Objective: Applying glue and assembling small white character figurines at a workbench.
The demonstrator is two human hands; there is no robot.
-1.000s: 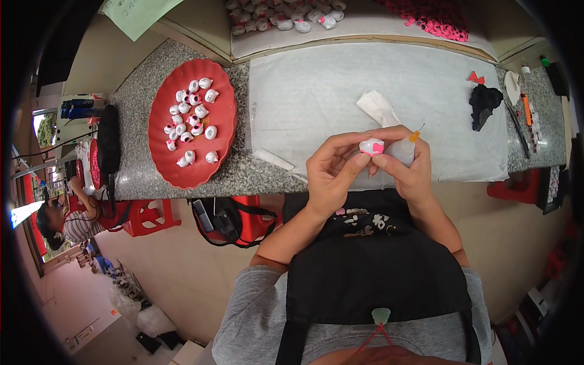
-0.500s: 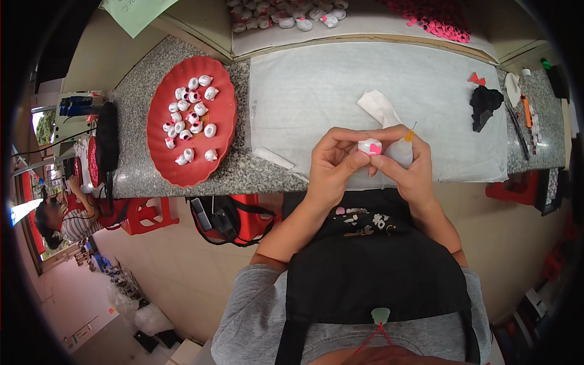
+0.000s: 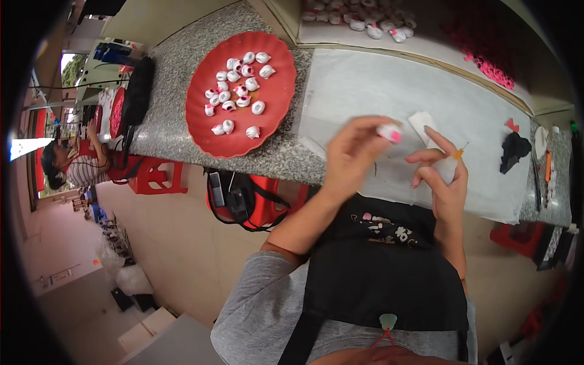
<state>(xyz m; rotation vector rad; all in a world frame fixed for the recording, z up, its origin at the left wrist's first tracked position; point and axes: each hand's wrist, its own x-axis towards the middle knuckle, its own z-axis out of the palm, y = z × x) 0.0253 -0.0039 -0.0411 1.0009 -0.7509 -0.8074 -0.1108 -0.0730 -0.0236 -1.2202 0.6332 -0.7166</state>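
Between the thumb and fingers of my left hand [image 3: 350, 155] is a small white figurine [image 3: 389, 133] with a bright pink patch, lifted over the white sheet [image 3: 347, 79]. My right hand [image 3: 450, 194] keeps a small translucent squeeze bottle [image 3: 448, 169] against its palm. The bottle's orange needle tip [image 3: 458, 154] points up past the fingers, while the index finger and thumb are spread apart. To the left, a red scalloped plate [image 3: 198, 131] bears many similar white figurines [image 3: 241, 90], some with pink parts. A folded white tissue [image 3: 421, 123] lies just beyond my hands.
A shelf at the back holds white figurines [image 3: 359, 18] and a heap of pink pieces [image 3: 490, 68]. Black cloth [image 3: 514, 151] and red scraps [image 3: 512, 125] lie at the right. Below the granite counter [image 3: 164, 121] is a bag [image 3: 237, 198]. Another person [image 3: 85, 167] sits far left.
My hands have come apart. The left now carries the figurine alone, blurred by motion, and the right has drawn away with the bottle. The whole view has turned and shifted.
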